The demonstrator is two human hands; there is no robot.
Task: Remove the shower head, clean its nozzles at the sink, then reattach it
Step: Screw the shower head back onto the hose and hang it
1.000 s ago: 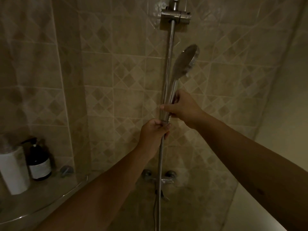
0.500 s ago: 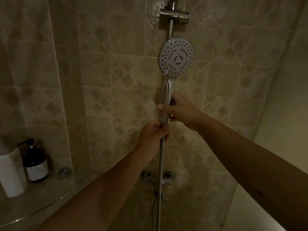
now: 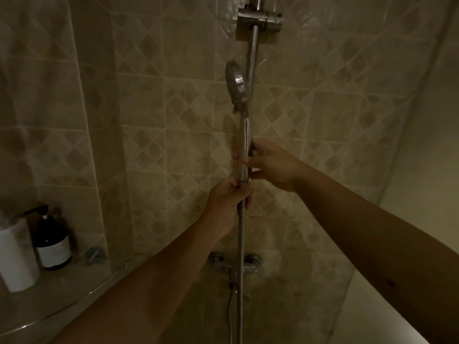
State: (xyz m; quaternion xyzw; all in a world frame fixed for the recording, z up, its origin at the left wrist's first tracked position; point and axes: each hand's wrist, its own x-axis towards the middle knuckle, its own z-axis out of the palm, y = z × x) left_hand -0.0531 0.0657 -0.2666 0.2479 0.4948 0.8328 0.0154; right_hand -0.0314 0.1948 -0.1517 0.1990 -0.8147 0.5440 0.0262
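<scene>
Chrome glints dully in the dim shower as the round chrome shower head (image 3: 235, 86) stands in front of the vertical chrome slide rail (image 3: 252, 58), its nozzle face turned to the left, below the rail's upper wall bracket (image 3: 259, 19). The right hand (image 3: 272, 165) is wrapped around the lower part of the handle, fingers curled on it. The left hand (image 3: 227, 207) is clenched just beneath, gripping the ribbed metal hose (image 3: 240, 244) right where it joins the handle.

My guess is that they are unscrewing the head from the hose, and that is where the trouble lies. If the joint lets go suddenly, the head could slip out of the right hand and knock against the beige diamond-patterned wall tiles (image 3: 159, 135) or drop onto the chrome mixer tap (image 3: 233, 264) below. Wet chrome is slick, so a loose grip is risky. The freed hose could also swing down and whip about. Any washer inside the coupling might fall unseen in this poor light. The dark pump bottle (image 3: 52, 242) and white bottle (image 3: 16, 256) on the corner shelf (image 3: 74, 291) stand well apart from the hands.
</scene>
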